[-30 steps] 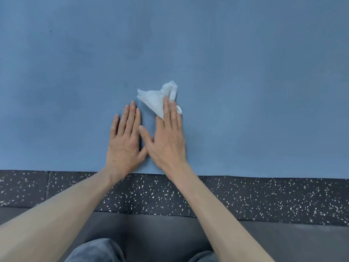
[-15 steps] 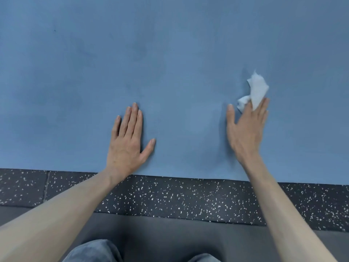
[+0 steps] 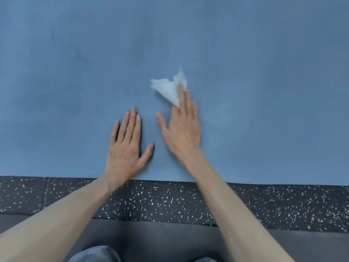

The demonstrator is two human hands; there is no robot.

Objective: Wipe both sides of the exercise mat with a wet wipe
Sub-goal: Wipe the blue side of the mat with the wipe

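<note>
The right hand presses a crumpled white wipe flat-fingered onto the smooth blue mat. The left hand rests flat, fingers straight.

Counted: one blue exercise mat, filling the upper part of the view. One white wet wipe, crumpled, on the mat. Two bare hands, a left hand and a right hand, both flat on the mat. One strip of black speckled floor along the mat's near edge. Two knees in grey cloth, partly cut off.
</note>
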